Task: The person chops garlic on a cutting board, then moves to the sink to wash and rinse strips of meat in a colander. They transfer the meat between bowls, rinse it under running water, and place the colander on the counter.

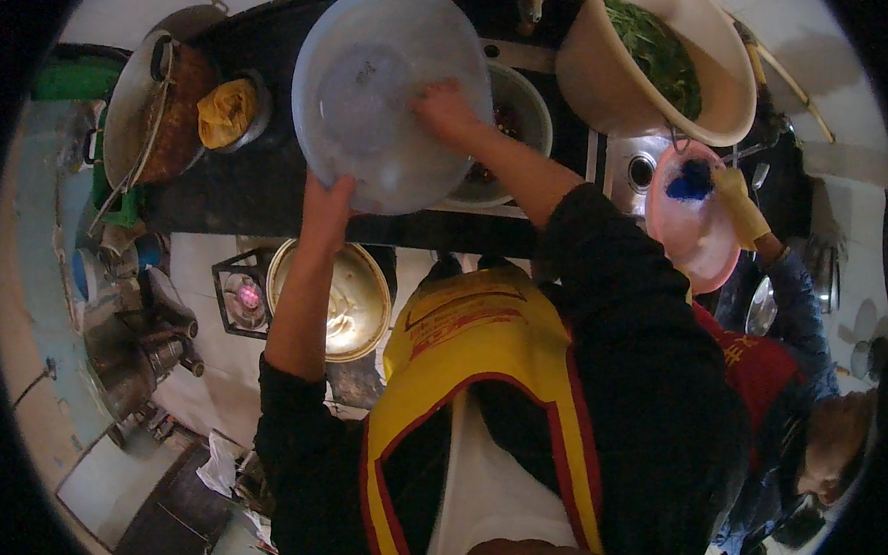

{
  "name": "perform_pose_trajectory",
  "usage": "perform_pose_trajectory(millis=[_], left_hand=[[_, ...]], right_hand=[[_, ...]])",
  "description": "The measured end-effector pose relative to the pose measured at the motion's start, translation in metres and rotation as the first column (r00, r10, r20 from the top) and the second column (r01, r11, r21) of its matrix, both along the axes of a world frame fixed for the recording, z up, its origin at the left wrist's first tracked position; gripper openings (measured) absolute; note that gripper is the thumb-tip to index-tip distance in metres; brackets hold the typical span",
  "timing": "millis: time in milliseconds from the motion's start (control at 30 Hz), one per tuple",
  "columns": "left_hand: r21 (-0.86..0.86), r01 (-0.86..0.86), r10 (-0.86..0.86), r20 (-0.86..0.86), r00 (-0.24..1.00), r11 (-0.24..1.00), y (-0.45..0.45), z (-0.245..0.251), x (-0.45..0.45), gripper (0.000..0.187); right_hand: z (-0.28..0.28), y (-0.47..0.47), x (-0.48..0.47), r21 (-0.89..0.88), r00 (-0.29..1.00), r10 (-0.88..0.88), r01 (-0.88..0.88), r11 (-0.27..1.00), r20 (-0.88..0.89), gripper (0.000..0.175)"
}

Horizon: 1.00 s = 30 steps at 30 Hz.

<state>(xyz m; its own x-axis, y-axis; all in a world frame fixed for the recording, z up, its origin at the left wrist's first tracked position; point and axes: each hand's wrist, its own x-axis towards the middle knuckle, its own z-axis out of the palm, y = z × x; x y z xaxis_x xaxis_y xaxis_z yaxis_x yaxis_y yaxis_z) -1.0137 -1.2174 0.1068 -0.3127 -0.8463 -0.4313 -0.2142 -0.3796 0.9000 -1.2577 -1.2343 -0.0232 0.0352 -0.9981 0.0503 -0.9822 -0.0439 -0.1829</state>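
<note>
A translucent plastic basin [344, 145] is tilted towards me above the black counter [228, 189]. My left hand [329, 204] grips its near left rim, thumb on the inside. My right hand [445, 112] reaches into the basin with its fingers against the inner wall; whether anything small is in them is hidden. Dark specks show on the basin's bottom. Partly covered by it, a second basin [545, 127] sits lower at the sink, with small dark reddish pieces inside.
At right, a cream tub [584, 89] holds green leafy vegetables [653, 57]. A co-worker's yellow-gloved hand [739, 208] is at a pink basin [689, 247] with a blue cloth [690, 181]. Left stand a large pan [177, 103] and a pot with a yellow cloth [225, 113]. A tap [531, 6] is behind.
</note>
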Motion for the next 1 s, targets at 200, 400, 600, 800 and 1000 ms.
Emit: perform_pose_trajectory(millis=[200,400,600,800,1000], left_hand=[[0.008,0.019,-0.019,0.010,1.000,1.000,-0.009,-0.003,-0.003,0.067],[-0.001,0.025,-0.025,0.079,0.997,1.000,-0.010,0.004,-0.008,0.066],[0.013,0.044,-0.044,0.028,0.999,0.999,-0.011,0.008,-0.013,0.066],[0.024,0.054,-0.055,0.015,0.998,0.998,-0.008,0.012,-0.019,0.065],[0.035,0.073,-0.074,0.018,0.997,0.997,-0.011,0.015,-0.023,0.066]], right_hand=[[0.011,0.039,-0.042,0.053,0.996,0.077,-0.079,0.995,0.040,0.047],[0.002,0.037,-0.058,-0.049,0.915,-0.023,0.047,0.998,0.403,0.032],[-0.017,-0.017,-0.054,0.140,0.951,-0.090,0.050,0.989,0.297,0.037],[-0.012,-0.023,-0.042,0.302,0.958,-0.062,-0.027,0.953,0.279,0.030],[0.003,-0.015,-0.041,0.191,0.964,-0.146,0.104,0.976,0.221,0.030]])
